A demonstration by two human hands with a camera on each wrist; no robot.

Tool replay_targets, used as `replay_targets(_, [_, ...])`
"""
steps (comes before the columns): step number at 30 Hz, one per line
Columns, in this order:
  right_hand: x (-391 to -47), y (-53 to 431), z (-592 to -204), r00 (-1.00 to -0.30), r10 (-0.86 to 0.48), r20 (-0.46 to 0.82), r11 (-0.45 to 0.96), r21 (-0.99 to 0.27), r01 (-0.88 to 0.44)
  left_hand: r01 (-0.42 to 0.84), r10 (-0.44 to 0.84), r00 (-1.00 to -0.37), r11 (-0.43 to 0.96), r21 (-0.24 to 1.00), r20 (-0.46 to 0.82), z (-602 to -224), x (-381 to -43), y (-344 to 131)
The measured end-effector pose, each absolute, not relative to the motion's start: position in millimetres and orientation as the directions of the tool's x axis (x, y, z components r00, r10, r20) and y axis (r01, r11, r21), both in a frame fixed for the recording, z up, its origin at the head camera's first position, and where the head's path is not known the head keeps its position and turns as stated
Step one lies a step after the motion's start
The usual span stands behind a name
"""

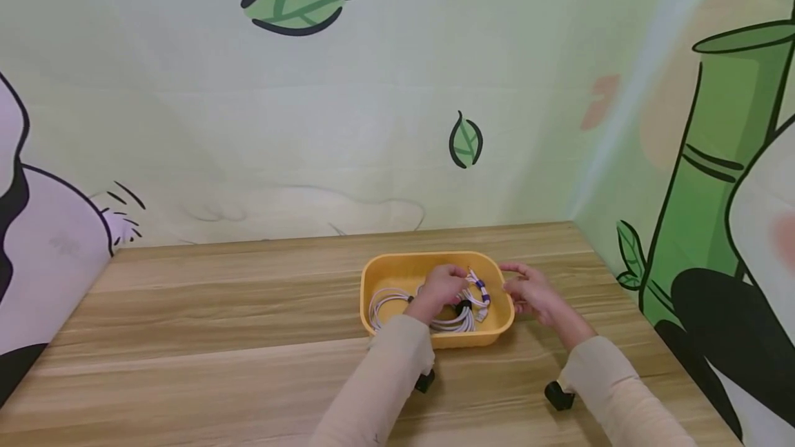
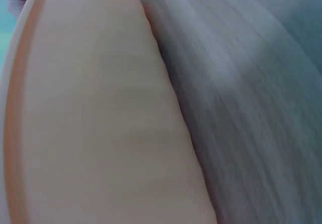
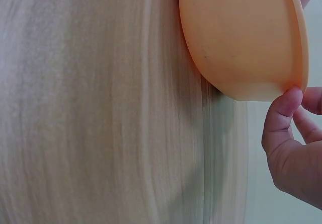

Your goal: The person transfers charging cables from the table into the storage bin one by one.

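A yellow plastic basket (image 1: 391,269) stands on the wooden table, with several coiled cables inside. My left hand (image 1: 438,292) reaches into it with bent fingers, pinching a white cable with purple bands (image 1: 481,287) near the right end. Part of that grip is hidden by the hand itself. Below the hand lies a white cable coil (image 1: 456,323) with a black tie; another pale coil (image 1: 380,303) sits at the left. At the basket's right end my right hand (image 1: 530,293) pinches the rim, its thumb (image 3: 291,101) against the edge. The left wrist view shows mostly sleeve (image 2: 100,108).
The wooden table (image 1: 217,302) extends left and in front of the basket. Behind it hangs a pale green printed cloth (image 1: 373,102) with leaf drawings, and a similar panel with bamboo (image 1: 733,123) borders the right side.
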State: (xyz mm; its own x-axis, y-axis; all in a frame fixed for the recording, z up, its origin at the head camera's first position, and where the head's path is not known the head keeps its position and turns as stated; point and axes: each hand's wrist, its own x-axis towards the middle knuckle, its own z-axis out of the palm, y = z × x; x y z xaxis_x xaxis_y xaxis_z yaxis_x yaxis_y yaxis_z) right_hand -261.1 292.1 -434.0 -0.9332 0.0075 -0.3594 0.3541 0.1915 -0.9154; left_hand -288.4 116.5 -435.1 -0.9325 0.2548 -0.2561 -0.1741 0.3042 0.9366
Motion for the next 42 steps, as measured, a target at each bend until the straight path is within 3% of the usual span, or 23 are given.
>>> replay_targets(6, [-263.5, 292.1, -435.0, -0.935, 0.002, -0.356, 0.195, -0.916, 0.349, -0.168, 0.297, -0.926, 0.231, 0.958, -0.234, -448.1, -301.1, 109.5])
replay_targets(11, [-264.2, 294.6, -433.8, -0.933, -0.001, -0.361, 0.203, -0.913, 0.353, -0.268, 0.311, -0.895, 0.197, 0.943, -0.319, -443.1, -307.5, 99.4])
replay_targets(16, [-264.2, 298.6, -432.1, -0.932, -0.004, -0.362, 0.209, -0.912, 0.353, -0.303, 0.365, -0.875, 0.100, 0.948, -0.318, -450.4, -322.2, 87.3])
replay_targets(23, [-267.6, 302.1, -433.4, -0.933, -0.016, -0.359, 0.207, -0.914, 0.348, -0.298, 0.347, -0.880, 0.129, 0.946, -0.325, -418.8, -311.4, 67.7])
replay_targets(35, [-271.3, 302.7, -431.8, -0.933, -0.026, -0.359, 0.223, -0.912, 0.344, -0.252, 0.362, -0.881, 0.189, 0.949, -0.306, -407.1, -316.0, 36.3])
replay_targets(42, [-273.2, 299.2, -426.3, -0.936, 0.013, -0.352, 0.329, -0.882, 0.337, -0.215, 0.319, -0.905, 0.231, 0.949, -0.282, -398.6, -318.4, 15.3])
